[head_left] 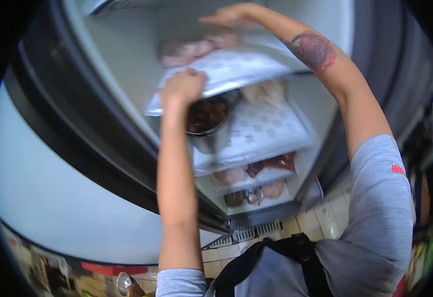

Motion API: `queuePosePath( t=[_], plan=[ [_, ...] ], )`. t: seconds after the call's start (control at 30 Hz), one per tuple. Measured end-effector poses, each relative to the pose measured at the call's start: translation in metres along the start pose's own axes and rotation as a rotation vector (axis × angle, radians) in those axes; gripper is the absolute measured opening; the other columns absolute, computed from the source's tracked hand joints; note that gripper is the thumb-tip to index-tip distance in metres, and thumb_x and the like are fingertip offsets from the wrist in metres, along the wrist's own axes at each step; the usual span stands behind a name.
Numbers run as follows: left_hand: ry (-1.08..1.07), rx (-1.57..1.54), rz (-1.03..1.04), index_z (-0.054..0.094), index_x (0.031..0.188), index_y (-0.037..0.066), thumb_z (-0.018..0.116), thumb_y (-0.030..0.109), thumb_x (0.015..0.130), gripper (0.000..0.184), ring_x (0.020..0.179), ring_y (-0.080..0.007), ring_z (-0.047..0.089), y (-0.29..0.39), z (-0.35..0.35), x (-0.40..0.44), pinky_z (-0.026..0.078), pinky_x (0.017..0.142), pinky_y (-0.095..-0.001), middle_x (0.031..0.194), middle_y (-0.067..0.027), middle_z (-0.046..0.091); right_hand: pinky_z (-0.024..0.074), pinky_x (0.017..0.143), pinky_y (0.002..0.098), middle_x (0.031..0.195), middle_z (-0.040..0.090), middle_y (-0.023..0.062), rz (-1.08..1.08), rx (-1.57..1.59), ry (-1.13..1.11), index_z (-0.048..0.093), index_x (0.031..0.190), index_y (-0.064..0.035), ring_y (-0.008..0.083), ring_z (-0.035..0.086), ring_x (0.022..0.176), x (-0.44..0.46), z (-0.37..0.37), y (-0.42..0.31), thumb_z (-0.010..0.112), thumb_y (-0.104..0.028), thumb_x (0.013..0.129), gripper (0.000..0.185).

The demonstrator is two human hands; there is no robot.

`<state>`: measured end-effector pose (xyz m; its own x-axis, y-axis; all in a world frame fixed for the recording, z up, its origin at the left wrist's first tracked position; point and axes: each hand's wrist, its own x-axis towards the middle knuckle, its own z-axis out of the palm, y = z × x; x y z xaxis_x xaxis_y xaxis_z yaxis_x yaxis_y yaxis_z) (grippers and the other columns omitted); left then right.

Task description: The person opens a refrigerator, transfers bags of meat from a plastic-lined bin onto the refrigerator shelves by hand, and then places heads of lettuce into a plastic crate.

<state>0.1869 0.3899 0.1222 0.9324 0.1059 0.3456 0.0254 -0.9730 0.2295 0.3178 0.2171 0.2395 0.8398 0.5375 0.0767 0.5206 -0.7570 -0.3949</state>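
In an open fridge, my left hand (183, 88) is closed at the front left edge of the upper white shelf (246, 65); what its fingers grip, if anything, is too blurred to tell. Wrapped pinkish food (196, 49) lies on that shelf just behind it. Above the shelf's right part, my right hand (229, 16) reaches leftward with fingers stretched out, holding nothing. Below my left hand, a metal pot (211, 141) with dark contents stands on the middle shelf (263, 129), beside pale bagged food (266, 92).
Lower shelves hold bagged red food (281, 162) and more packages (273, 189). A large door panel (73, 183) curves along the left. Tiled floor (325, 218) with a dark grate (256, 232) lies below. Part of another person (422, 193) shows at the far right.
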Motion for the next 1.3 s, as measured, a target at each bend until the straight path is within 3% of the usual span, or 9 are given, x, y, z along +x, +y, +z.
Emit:
queuePosePath(
  t=[0.03, 0.07, 0.23, 0.3, 0.33, 0.57, 0.8, 1.0, 1.3],
  plan=[
    [-0.008, 0.0, 0.068, 0.062, 0.113, 0.005, 0.033, 0.038, 0.087, 0.051, 0.115, -0.0385, 0.052, -0.01, 0.008, 0.011, 0.037, 0.1, -0.0483, 0.123, -0.0215, 0.056, 0.0247, 0.109, 0.0542, 0.143, 0.035, 0.0221, -0.133, 0.211, -0.263, 0.037, 0.14, -0.0026, 0.0372, 0.033, 0.134, -0.029, -0.009, -0.001, 0.036, -0.063, 0.09, 0.078],
    [0.004, 0.047, 0.183, 0.063, 0.11, 0.002, 0.031, 0.036, 0.089, 0.051, 0.116, -0.0384, 0.051, -0.015, 0.012, 0.015, 0.039, 0.098, -0.0451, 0.122, -0.0234, 0.055, 0.0318, 0.108, 0.0409, 0.136, 0.043, 0.0254, -0.282, -0.295, 0.356, 0.043, 0.134, 0.0004, 0.0371, 0.04, 0.128, -0.059, 0.007, -0.001, 0.036, -0.06, 0.091, 0.074],
    [0.241, 0.04, 0.478, 0.059, 0.119, 0.005, 0.032, 0.035, 0.097, 0.046, 0.112, -0.0394, 0.053, -0.085, 0.049, 0.092, 0.04, 0.095, -0.0453, 0.118, -0.0231, 0.058, 0.0401, 0.1, 0.0352, 0.128, 0.053, 0.0191, -0.489, 0.24, 0.491, 0.049, 0.13, -0.0026, 0.0311, 0.049, 0.12, -0.352, 0.114, 0.019, 0.053, -0.044, 0.091, 0.057],
    [0.36, 0.279, 0.582, 0.057, 0.123, 0.005, 0.036, 0.039, 0.096, 0.048, 0.111, -0.0376, 0.055, -0.097, 0.042, 0.109, 0.043, 0.093, -0.0445, 0.121, -0.0204, 0.058, 0.0449, 0.094, 0.0347, 0.123, 0.056, 0.017, -0.299, 0.335, 0.654, 0.054, 0.124, -0.0029, 0.0276, 0.055, 0.113, -0.451, 0.179, 0.055, 0.06, -0.032, 0.09, 0.046],
    [0.402, 0.107, 0.174, 0.057, 0.123, 0.006, 0.042, 0.043, 0.092, 0.05, 0.111, -0.0385, 0.055, -0.033, 0.016, 0.034, 0.044, 0.092, -0.045, 0.121, -0.0189, 0.058, 0.0462, 0.092, 0.0345, 0.12, 0.058, 0.0153, -0.083, 0.459, 0.697, 0.056, 0.122, -0.003, 0.025, 0.057, 0.109, -0.499, 0.208, 0.073, 0.06, -0.03, 0.09, 0.042],
    [1.196, 0.252, 0.605, 0.062, 0.111, 0.011, 0.052, 0.042, 0.091, 0.039, 0.104, -0.0286, 0.058, -0.002, 0.028, -0.059, 0.044, 0.084, -0.0452, 0.115, -0.0068, 0.061, 0.0508, 0.067, 0.0306, 0.091, 0.068, 0.0081, 1.212, 0.454, 1.093, 0.065, 0.106, -0.0011, 0.0156, 0.063, 0.076, -0.847, 0.42, 0.209, 0.06, -0.018, 0.086, 0.027],
    [0.558, -0.072, 0.787, 0.056, 0.113, 0.0, 0.058, 0.022, 0.09, 0.032, 0.116, -0.0381, 0.047, 0.09, 0.171, -0.26, 0.038, 0.096, -0.0467, 0.12, -0.0207, 0.052, 0.0472, 0.09, 0.0399, 0.108, 0.061, 0.0253, 1.707, 0.37, 0.379, 0.055, 0.112, 0.011, 0.0324, 0.06, 0.105, -1.003, 0.59, 0.327, 0.073, -0.055, 0.065, 0.084],
    [-0.28, -0.249, 0.694, 0.058, 0.107, -0.001, 0.061, 0.006, 0.079, 0.03, 0.117, -0.0384, 0.047, 0.166, 0.23, -0.436, 0.035, 0.1, -0.0465, 0.124, -0.0213, 0.05, 0.033, 0.104, 0.0481, 0.139, 0.035, 0.0268, 2.236, 0.404, 0.351, 0.022, 0.135, 0.0098, 0.0385, 0.038, 0.128, -0.937, 0.566, 0.316, 0.078, -0.054, 0.058, 0.115],
    [-0.76, -0.409, 0.537, 0.06, 0.106, 0.0, 0.062, 0.0, 0.079, 0.027, 0.109, -0.0344, 0.054, 0.157, 0.255, -0.519, 0.042, 0.095, -0.0387, 0.117, -0.0187, 0.056, 0.0472, 0.091, 0.0443, 0.11, 0.061, 0.0179, 1.802, 1.246, 0.637, 0.056, 0.114, 0.0017, 0.0333, 0.059, 0.104, -1.061, 0.585, 0.334, 0.07, -0.034, 0.072, 0.057]
  ],
)
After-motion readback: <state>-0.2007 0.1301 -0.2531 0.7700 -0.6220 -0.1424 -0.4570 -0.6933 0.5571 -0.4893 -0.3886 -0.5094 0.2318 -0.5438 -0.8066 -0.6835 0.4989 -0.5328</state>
